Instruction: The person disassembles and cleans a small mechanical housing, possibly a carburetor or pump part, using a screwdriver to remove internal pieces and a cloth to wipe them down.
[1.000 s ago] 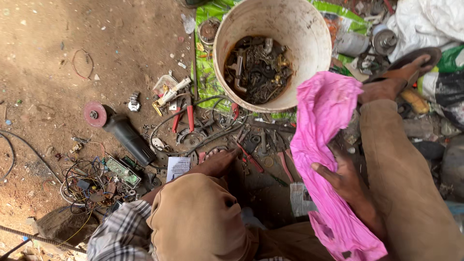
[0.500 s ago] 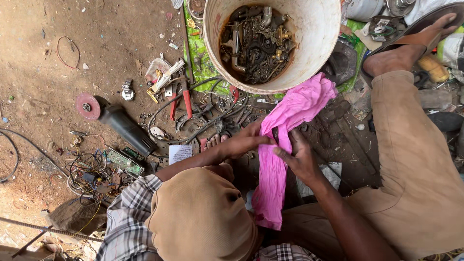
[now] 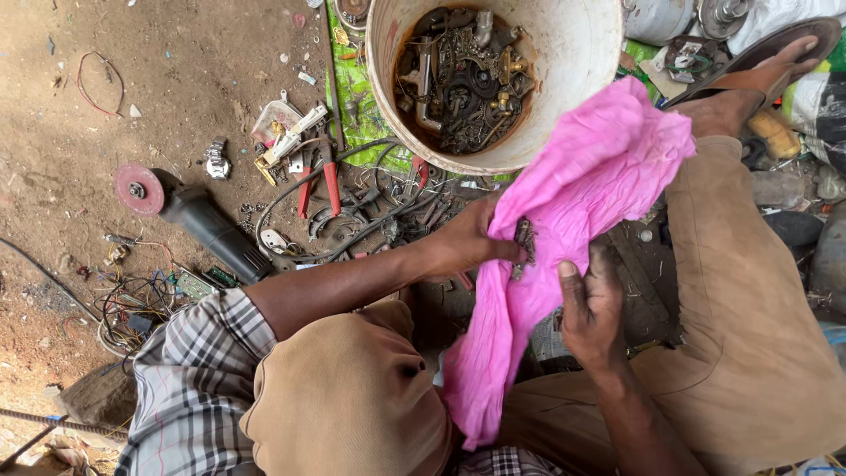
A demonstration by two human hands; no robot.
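Below the white bucket, a soft, light pink cloth and small metal part are pinched by the left hand, the cloth's middle being gripped by the right hand.

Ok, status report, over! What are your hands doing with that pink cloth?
Left hand pinches small dark metal part against pink cloth. Right hand grips cloth lower down. White bucket close behind.

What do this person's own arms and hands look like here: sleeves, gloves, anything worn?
Both hands are bare, with no gloves, rings or watch visible. The left hand comes off a bare forearm; its checked sleeve, grey and white with thin dark lines, is rolled up above the elbow. The right hand and forearm are bare; no sleeve shows on that side.
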